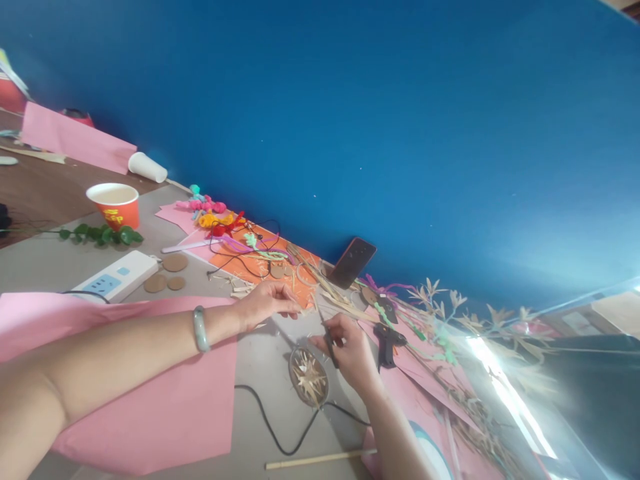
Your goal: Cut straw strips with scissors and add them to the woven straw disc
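My left hand (273, 301), with a pale bangle (201, 329) on the wrist, reaches over the grey table. Its thumb and fingers are pinched together; whatever lies between them is too small to name. Just to the right, my right hand (347, 343) grips a dark-handled tool (331, 345) with a thin tip that points up toward the left fingertips. Whether it is a knife or scissors I cannot tell. Below both hands lies a small oval disc (309, 378) covered with pale dried strips arranged like a star.
Pink sheets (200, 400), an orange sheet (240, 268), a white power strip (117, 275) and a paper cup (119, 207) lie around. A phone (353, 262) leans on the blue wall. A black glue gun (387, 343), a black cable (273, 433) and dried stems (470, 407) sit nearby.
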Demonstrator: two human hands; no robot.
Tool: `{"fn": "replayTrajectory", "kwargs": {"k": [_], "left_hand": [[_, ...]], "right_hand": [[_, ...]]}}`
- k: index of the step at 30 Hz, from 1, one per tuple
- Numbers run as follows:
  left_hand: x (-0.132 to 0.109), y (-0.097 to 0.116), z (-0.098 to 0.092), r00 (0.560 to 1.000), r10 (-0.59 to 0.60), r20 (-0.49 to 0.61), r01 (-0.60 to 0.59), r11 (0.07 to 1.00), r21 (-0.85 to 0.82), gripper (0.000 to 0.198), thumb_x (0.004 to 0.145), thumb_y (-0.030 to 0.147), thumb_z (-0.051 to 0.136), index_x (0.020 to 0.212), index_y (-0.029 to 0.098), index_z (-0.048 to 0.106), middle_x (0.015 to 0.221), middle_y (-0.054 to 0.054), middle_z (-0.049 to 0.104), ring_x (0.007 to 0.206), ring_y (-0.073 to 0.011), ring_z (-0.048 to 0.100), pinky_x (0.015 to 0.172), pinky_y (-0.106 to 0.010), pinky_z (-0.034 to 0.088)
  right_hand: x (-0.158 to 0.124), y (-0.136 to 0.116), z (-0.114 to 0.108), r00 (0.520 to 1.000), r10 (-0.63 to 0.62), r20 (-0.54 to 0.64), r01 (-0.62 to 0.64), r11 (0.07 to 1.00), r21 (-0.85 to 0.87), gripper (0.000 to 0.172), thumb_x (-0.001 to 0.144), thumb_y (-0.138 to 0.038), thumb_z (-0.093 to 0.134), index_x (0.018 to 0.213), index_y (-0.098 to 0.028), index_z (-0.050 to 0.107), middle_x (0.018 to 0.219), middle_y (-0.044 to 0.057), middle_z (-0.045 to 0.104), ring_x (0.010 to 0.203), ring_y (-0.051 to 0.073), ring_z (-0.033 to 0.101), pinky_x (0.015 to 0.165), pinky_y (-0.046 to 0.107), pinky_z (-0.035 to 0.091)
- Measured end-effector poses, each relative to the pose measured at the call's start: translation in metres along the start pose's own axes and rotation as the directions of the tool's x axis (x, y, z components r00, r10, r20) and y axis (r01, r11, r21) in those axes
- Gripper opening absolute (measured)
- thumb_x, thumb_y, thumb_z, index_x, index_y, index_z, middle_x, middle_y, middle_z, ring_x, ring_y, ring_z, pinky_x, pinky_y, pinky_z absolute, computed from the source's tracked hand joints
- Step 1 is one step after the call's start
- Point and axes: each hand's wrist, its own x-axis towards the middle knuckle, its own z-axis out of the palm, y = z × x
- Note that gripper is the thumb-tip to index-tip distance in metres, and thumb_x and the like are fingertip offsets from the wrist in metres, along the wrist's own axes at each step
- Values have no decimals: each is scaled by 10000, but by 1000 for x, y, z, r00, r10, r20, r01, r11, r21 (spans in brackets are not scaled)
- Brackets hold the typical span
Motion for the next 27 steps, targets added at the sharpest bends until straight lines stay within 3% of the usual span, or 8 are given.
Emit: {"fn": "replayTrajectory", "kwargs": {"k": [3, 6, 9, 13, 17, 21, 27], "left_hand": [[-2, -3, 0, 995, -11, 94, 5, 997, 71, 213, 660, 311, 733, 714, 127, 640, 703, -56, 698, 677, -149, 631, 666, -260, 471], [-6, -11, 2, 972, 35, 231, -86, 972, 217, 207, 733, 326, 673, 779, 124, 681, 789, -69, 710, 732, -153, 636, 682, -246, 476], [-10, -18, 6, 937, 135, 321, -260, 885, 386, 187, 780, 298, 629, 835, 140, 710, 844, -62, 714, 788, -152, 640, 736, -234, 471], [-14, -22, 9, 864, 255, 434, -452, 771, 448, 186, 823, 289, 588, 869, 173, 727, 931, -68, 707, 872, -156, 638, 821, -231, 449], [-12, -21, 8, 890, 272, 366, -431, 763, 482, 230, 840, 331, 569, 867, 167, 729, 939, -76, 698, 886, -163, 626, 822, -242, 446], [-11, -21, 7, 908, 253, 334, -392, 793, 466, 235, 835, 333, 571, 905, 168, 724, 966, -72, 692, 904, -168, 620, 810, -246, 449], [-13, -20, 8, 919, 223, 325, -362, 804, 472, 208, 777, 309, 624, 885, 160, 721, 959, -61, 700, 899, -175, 625, 796, -249, 448]], "right_hand": [[4, 4, -6, 991, 82, -109, -68, 990, 127, 398, 607, -473, 760, 791, -207, 529, 501, -43, 563, 468, 136, 499, 508, 255, 377], [10, 9, -8, 974, 157, -163, -130, 977, 167, 442, 594, -480, 765, 834, -198, 525, 561, -7, 637, 485, 152, 547, 505, 262, 401], [14, 14, -6, 977, 194, -86, -174, 965, 195, 476, 548, -459, 795, 835, -196, 521, 585, 1, 657, 480, 146, 548, 485, 253, 401], [11, 10, -5, 978, 145, 153, -190, 918, 348, 469, 546, -382, 815, 848, -211, 499, 637, -8, 664, 566, 156, 597, 539, 253, 437], [4, -3, -6, 943, 123, 308, -254, 865, 432, 472, 553, -287, 817, 875, -216, 479, 696, 1, 681, 620, 161, 624, 616, 280, 474], [-2, -16, -2, 941, 171, 292, -273, 895, 354, 426, 569, -243, 784, 857, -216, 472, 688, -10, 674, 581, 143, 591, 576, 266, 459], [-4, -19, -8, 943, 134, 305, -207, 953, 221, 277, 633, -182, 662, 838, -212, 479, 610, -40, 636, 548, 115, 535, 540, 226, 409]]}}
